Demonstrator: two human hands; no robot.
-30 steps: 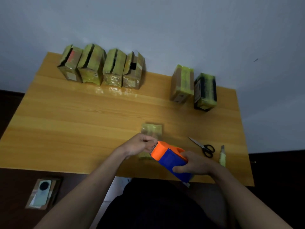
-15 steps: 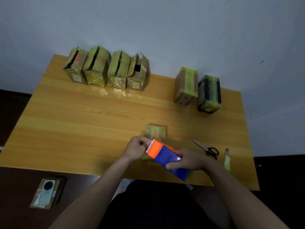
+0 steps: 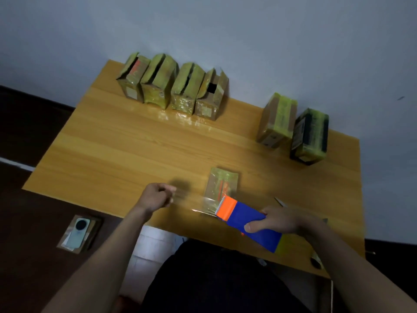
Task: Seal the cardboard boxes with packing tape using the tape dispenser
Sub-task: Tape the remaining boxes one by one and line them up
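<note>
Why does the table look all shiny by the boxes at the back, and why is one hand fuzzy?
In the head view, the shiny patch on the table is light bouncing off near the four open boxes; the left hand looks smeared, probably from moving fast, with a dark shadow just beyond it; the stretched tape glints too.
</note>
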